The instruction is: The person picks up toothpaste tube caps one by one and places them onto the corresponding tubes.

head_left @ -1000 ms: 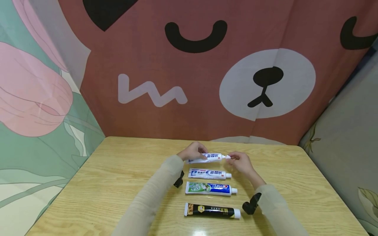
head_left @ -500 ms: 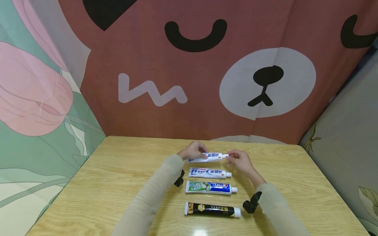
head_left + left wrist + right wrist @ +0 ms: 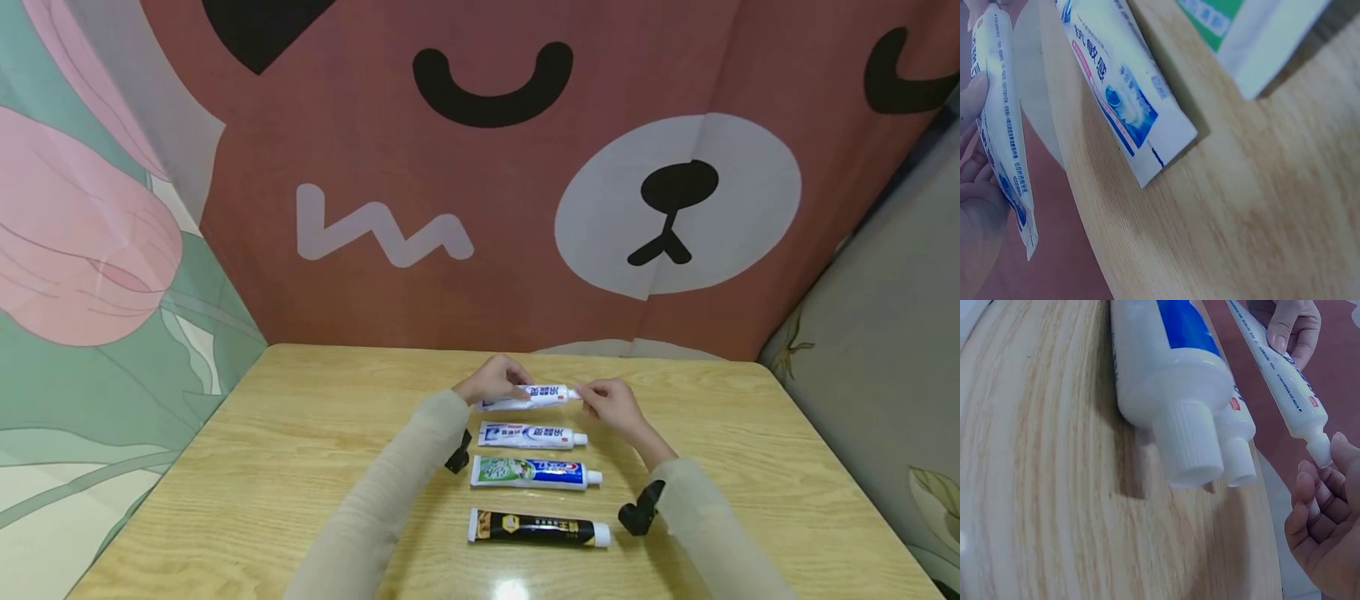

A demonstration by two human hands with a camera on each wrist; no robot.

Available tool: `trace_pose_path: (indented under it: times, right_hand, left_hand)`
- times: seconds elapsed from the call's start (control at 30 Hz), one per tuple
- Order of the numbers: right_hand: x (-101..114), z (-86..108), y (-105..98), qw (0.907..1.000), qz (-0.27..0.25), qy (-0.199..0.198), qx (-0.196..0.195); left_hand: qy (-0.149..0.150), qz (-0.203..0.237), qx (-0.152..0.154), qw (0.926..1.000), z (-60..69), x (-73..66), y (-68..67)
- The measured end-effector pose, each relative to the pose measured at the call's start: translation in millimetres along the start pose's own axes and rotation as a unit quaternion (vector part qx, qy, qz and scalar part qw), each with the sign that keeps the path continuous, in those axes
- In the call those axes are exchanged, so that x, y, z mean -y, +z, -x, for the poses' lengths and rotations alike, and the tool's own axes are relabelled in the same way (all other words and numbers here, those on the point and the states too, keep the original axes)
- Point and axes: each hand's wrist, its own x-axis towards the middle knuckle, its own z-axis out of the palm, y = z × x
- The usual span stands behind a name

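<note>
My left hand (image 3: 493, 380) grips the body of a white toothpaste tube (image 3: 553, 396) above the far part of the table. In the left wrist view the thumb lies along this tube (image 3: 1004, 119), whose flat end points down. With thumb and fingertips, my right hand (image 3: 615, 408) pinches the white cap (image 3: 1319, 450) at the tube's neck. The cap sits on the nozzle, looking slightly tilted in the right wrist view. Nearest to the hands on the table lies a similar white-and-blue toothpaste tube (image 3: 525, 435), its cap to the right.
Closer to me lie a green-and-blue toothpaste tube (image 3: 528, 472) and a black toothpaste tube (image 3: 536, 528), both with caps to the right. They rest on a wooden table (image 3: 300, 467). A bear-patterned curtain (image 3: 375, 308) hangs behind the table's far edge.
My right hand has brought the cap leftward onto the tube's nozzle; earlier it stood slightly apart. The left hand keeps its grip, and the other tubes lie as before.
</note>
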Motion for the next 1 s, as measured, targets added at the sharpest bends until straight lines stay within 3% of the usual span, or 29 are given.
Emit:
trace_pose_path:
  times: [0.4,0.6,0.83,1.0]
  right_hand:
    - [-5.7,1.5,-4.2,0.9981,-0.054,-0.006,0.03]
    - [-5.9,0.4,0.4,0.9987,-0.039,0.029,0.018]
    - [-5.3,1.9,2.6,0.9988,-0.033,0.033,0.011]
    - [-2.3,3.5,0.4,0.9956,-0.087,0.029,0.019]
  left_hand:
    - [-0.012,0.004,-0.007,0.9999,1.5,-1.8,-0.2]
    - [-0.02,0.004,-0.002,0.9998,2.7,-1.6,0.6]
    - [-0.024,0.0,-0.002,0.9997,2.3,-1.8,0.3]
    - [-0.026,0.003,-0.004,0.9997,3.3,-0.3,-1.1]
